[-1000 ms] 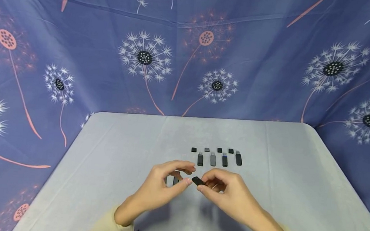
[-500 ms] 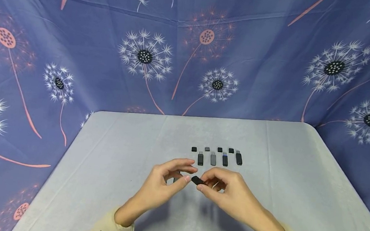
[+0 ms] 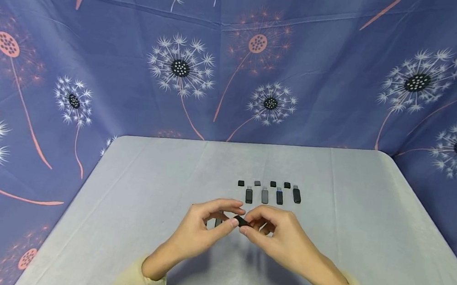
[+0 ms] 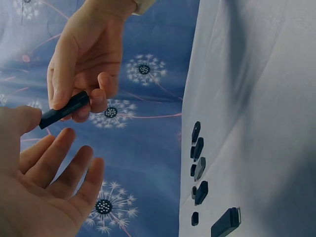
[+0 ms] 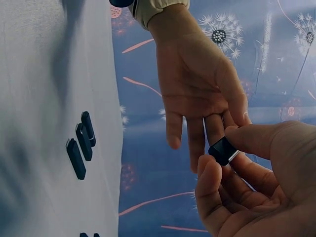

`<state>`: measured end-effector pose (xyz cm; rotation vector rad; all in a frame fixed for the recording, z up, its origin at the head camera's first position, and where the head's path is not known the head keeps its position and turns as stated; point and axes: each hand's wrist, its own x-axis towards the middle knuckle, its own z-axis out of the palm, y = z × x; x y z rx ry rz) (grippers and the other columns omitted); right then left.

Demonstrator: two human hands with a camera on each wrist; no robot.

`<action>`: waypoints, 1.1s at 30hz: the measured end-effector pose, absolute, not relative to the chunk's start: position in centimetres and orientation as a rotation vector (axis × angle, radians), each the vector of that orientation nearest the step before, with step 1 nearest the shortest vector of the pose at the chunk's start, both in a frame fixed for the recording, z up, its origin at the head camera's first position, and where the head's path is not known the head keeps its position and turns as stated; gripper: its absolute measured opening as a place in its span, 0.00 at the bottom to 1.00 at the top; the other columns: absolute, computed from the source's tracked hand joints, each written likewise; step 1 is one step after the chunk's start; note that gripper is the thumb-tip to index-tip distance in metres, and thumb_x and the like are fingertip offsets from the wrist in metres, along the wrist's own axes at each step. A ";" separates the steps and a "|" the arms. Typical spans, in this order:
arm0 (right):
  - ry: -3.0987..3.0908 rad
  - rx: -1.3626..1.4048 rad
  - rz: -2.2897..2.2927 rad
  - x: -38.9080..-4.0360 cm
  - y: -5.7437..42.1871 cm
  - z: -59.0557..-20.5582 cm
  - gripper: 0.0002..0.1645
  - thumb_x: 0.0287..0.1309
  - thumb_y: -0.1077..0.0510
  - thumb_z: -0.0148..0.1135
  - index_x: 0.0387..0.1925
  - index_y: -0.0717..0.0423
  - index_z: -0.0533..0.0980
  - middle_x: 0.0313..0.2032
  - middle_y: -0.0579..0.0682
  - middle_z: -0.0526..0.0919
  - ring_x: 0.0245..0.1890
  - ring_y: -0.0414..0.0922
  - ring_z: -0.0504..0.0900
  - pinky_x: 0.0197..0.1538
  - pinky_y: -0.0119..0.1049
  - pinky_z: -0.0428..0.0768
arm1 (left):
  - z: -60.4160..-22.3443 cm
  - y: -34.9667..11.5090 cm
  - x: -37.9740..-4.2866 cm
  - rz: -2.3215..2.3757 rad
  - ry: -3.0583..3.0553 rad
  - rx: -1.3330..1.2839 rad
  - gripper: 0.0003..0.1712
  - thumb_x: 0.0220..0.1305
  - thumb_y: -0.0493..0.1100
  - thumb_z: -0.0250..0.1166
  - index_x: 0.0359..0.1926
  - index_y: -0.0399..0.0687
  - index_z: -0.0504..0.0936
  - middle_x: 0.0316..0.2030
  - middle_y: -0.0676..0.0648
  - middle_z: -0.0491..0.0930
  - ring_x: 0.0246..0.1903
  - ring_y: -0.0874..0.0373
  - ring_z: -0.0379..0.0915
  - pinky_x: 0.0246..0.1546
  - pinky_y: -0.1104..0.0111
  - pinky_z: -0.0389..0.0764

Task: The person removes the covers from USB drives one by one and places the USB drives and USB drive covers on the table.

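Observation:
A black USB flash drive [image 3: 241,222] is held above the table between both hands. My right hand [image 3: 282,230] pinches it between thumb and fingers. The thumb of my left hand [image 3: 200,224] touches its other end, while the remaining left fingers stay loosely extended. In the left wrist view the flash drive [image 4: 66,109] slants up toward the right hand, and the left index finger appears apart from it. The right wrist view shows one dark end of the flash drive [image 5: 222,150]; whether a cap is on it I cannot tell.
Beyond the hands, several uncapped flash drives [image 3: 264,195] lie in a row, with small caps [image 3: 273,184] behind them. More dark drives [image 5: 75,159] lie on the table near the left hand, partly hidden in the head view. A patterned curtain [image 3: 227,69] hangs behind the table [image 3: 146,176].
My right hand has brought the flash drive slightly left, so its end now meets the left thumb. Before, a small gap separated them.

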<state>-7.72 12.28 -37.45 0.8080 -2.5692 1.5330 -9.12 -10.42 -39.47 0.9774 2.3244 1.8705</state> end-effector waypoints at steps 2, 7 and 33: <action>-2.555 0.820 1.534 -7.8 12.2 -37.5 0.07 0.62 0.58 0.73 0.38 0.40 0.84 0.32 0.33 0.85 0.32 0.33 0.83 0.35 0.32 0.83 | -39.5 -10.4 -9.2 1.847 2.359 1.038 0.18 0.72 0.38 0.66 0.60 0.49 0.83 0.51 0.46 0.88 0.49 0.58 0.85 0.47 0.62 0.86; -2.541 0.841 1.528 -7.8 12.0 -37.5 0.08 0.61 0.59 0.74 0.39 0.41 0.84 0.33 0.34 0.85 0.32 0.33 0.83 0.35 0.31 0.84 | -39.5 -10.4 -9.2 1.797 2.453 1.163 0.14 0.71 0.38 0.67 0.55 0.48 0.87 0.51 0.48 0.88 0.49 0.58 0.85 0.46 0.63 0.86; -2.492 0.898 1.451 -7.8 11.8 -38.3 0.09 0.62 0.60 0.73 0.38 0.41 0.84 0.35 0.34 0.85 0.32 0.32 0.83 0.35 0.30 0.84 | -39.7 -10.2 -9.0 1.799 2.574 1.200 0.08 0.68 0.40 0.71 0.47 0.51 0.89 0.40 0.52 0.89 0.39 0.63 0.83 0.38 0.68 0.86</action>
